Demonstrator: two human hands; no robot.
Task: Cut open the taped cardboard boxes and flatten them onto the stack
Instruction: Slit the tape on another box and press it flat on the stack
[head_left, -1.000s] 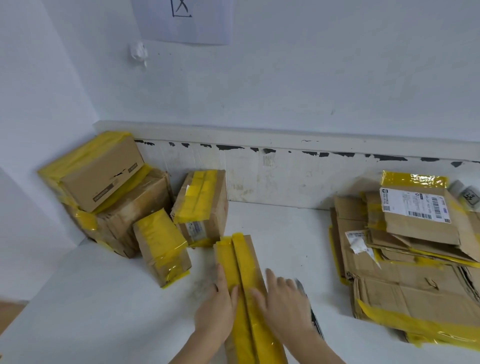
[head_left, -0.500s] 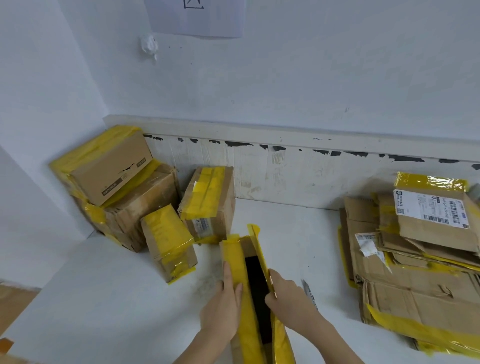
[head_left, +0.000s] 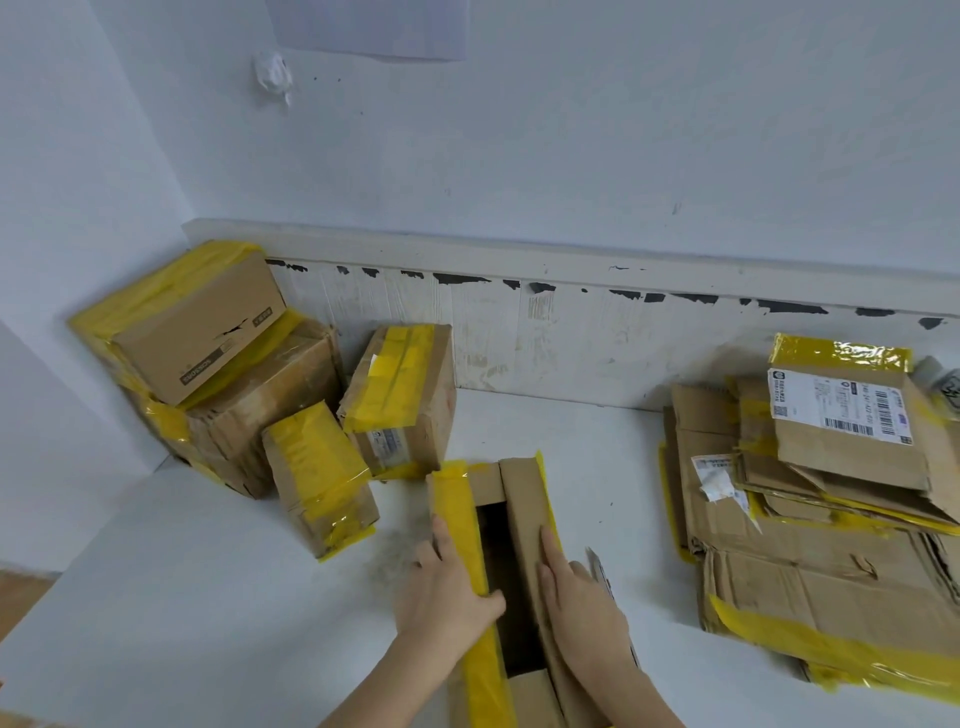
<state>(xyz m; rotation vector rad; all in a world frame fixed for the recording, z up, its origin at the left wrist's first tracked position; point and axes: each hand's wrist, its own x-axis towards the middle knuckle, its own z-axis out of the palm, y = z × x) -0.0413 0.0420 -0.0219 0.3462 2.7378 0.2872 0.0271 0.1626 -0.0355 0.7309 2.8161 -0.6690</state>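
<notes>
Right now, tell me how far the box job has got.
Done: a stack of flattened boxes lies at the right. In hand: the long box in front is slit, its dark inside showing; the left hand holds one taped flap and the right hand presses the other outward. Left: that box needs flattening, and four taped boxes wait in the left corner.

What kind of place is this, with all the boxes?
Probably a parcel-unpacking or cardboard-recycling corner. A white table against a scuffed wall holds sealed boxes with yellow tape, a stack of flattened cardboard with a shipping label, and one box being opened.
</notes>
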